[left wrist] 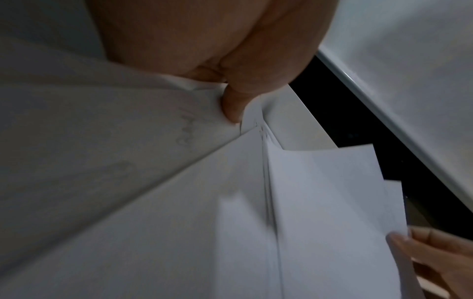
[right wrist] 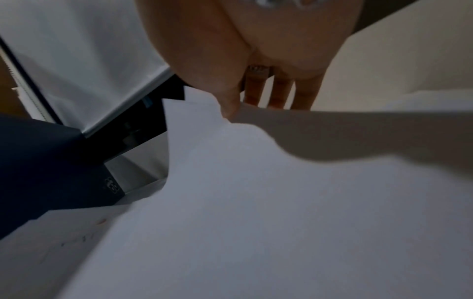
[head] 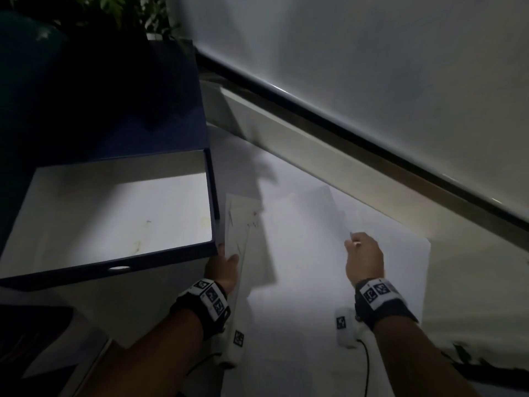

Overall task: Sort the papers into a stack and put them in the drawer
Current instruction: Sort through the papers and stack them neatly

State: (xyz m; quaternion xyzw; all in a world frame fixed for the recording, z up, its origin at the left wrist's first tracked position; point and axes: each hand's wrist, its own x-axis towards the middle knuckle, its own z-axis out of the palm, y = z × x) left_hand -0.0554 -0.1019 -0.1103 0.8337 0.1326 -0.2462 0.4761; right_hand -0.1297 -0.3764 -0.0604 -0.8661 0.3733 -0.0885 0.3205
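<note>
Papers point(head: 300, 253) are mid-gather, held up off the pale surface beside the drawer. Left hand point(head: 224, 267) pinches a sheet with faint writing by its edge, right hand point(head: 363, 257) pinches the blank white sheets, thumb on top. Thin, floppy stuff, corners fanned out, so I reckon squaring the edges comes next. Further left the dark blue drawer point(head: 213, 196) sits open, smooth pale bottom showing.
</note>
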